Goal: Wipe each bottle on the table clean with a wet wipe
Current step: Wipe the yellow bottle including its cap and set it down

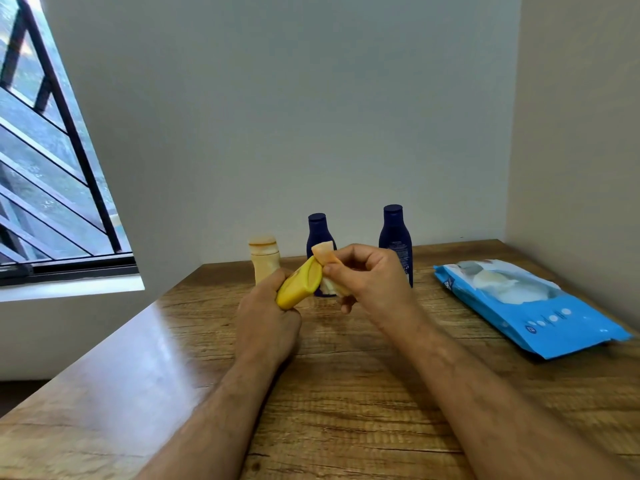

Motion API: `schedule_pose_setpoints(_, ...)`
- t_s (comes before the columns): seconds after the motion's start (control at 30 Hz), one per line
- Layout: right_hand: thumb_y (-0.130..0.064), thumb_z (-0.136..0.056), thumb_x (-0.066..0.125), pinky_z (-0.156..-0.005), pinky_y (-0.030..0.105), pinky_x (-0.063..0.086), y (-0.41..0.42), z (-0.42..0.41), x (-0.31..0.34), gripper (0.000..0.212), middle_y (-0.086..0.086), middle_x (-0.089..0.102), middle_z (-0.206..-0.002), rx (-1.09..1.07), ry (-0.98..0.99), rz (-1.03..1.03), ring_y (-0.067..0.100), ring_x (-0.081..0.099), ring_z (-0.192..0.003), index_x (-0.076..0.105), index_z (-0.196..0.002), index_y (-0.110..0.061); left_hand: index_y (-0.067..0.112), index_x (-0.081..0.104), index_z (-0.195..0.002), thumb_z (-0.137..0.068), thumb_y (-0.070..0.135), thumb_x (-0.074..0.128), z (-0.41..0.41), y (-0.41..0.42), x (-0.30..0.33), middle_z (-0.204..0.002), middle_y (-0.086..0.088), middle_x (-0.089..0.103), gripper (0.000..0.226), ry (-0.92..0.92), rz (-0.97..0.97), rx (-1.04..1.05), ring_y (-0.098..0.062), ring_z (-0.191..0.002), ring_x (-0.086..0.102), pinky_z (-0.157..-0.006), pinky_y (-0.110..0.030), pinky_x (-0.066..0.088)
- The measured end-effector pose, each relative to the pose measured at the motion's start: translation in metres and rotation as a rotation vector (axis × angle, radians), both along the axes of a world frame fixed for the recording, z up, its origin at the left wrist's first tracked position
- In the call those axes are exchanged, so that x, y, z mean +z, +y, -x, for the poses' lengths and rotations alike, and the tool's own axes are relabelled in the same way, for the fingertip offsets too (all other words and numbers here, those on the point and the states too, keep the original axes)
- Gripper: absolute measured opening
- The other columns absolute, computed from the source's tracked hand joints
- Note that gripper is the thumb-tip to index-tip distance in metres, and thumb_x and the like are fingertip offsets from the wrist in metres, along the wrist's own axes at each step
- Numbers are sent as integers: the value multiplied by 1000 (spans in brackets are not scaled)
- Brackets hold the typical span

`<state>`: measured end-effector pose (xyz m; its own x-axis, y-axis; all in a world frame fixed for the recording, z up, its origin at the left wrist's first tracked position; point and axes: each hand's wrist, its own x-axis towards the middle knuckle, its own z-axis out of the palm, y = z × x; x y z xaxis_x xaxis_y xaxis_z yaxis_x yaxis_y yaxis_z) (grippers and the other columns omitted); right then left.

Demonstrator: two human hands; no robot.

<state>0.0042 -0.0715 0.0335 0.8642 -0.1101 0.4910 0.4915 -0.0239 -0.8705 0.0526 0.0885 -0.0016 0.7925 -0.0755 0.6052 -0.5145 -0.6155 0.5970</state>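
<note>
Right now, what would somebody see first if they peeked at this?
The yellow bottle in the middle, gripped by the left hand while the right hand pinches a wet wipe against it. Next, the bright blue wipes pack lying on the table at right.

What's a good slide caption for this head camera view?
Left hand holds yellow bottle while right hand wipes it with wet wipe.
</note>
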Motion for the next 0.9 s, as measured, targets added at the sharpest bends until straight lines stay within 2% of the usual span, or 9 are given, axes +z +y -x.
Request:
schedule_pose_setpoints(0.17, -21, -87, 74, -45, 23, 50, 3, 5, -5, 7, 7, 71, -81, -16, -12, 213, 17, 63, -61, 77, -90, -15, 30, 60, -100, -78, 2, 65, -6, 1, -1, -85, 3, 62, 36, 35, -60, 95, -22, -83, 58, -79, -51, 55)
schedule_pose_setpoints(0.33, -21, -86, 74, -46, 25, 52, 2, 8, -2, 6, 5, 69, -80, 56, 17, 229, 16, 65, -64, 74, -80, -18, 32, 58, -102, -79, 1, 65, -2, 1, 0, -88, 3, 61, 39, 43, -78, 71, -21, -86, 58, -79, -49, 55)
schedule_pose_setpoints(0.4, -24, -87, 73, -46, 26, 51, 3, 7, -2, 10, 9, 69, -80, 0, -22, 204, 19, 64, -65, 74, -85, -14, 32, 58, -99, -78, -3, 63, 0, 1, 2, -87, 4, 61, 41, 40, -78, 10, -18, -83, 57, -75, -44, 54)
schedule_pose_setpoints(0.5, -28, -89, 72, -49, 20, 50, 4, 4, -3, 14, 6, 69, -78, -140, -83, 167, 17, 62, -65, 74, -90, -15, 33, 58, -97, -78, -7, 61, 2, 0, 3, -90, 4, 65, 44, 44, -70, -62, -13, -83, 57, -71, -35, 51)
schedule_pose_setpoints(0.57, -27, -89, 71, -49, 15, 48, 4, 3, -3, 12, 4, 68, -76, -160, -94, 154, 15, 61, -64, 73, -89, -15, 32, 58, -97, -78, -7, 60, 1, -1, 3, -91, 2, 66, 43, 61, -50, -73, -15, -85, 59, -72, -36, 51)
schedule_pose_setpoints(0.67, -16, -88, 72, -48, 13, 45, 5, 5, -3, 6, 2, 64, -69, -65, -81, 209, 14, 58, -62, 72, -81, -15, 32, 58, -99, -78, -7, 60, 0, 0, 2, -91, 2, 64, 44, 75, -28, -55, -16, -85, 57, -74, -39, 52)
schedule_pose_setpoints(0.77, -6, -85, 71, -47, 13, 46, 5, 8, -3, 14, 0, 65, -68, 25, -85, 262, 14, 60, -63, 71, -78, -18, 32, 57, -104, -79, -5, 63, 0, 0, 1, -92, 2, 62, 45, 85, -38, -21, -17, -87, 58, -78, -43, 54)
schedule_pose_setpoints(0.9, -12, -86, 72, -50, 17, 48, 5, 7, -3, 11, -2, 66, -72, 30, -93, 239, 15, 62, -68, 73, -79, -21, 35, 54, -104, -79, -6, 62, 0, -1, 1, -94, 2, 63, 49, 79, -56, -27, -17, -87, 58, -77, -41, 54)
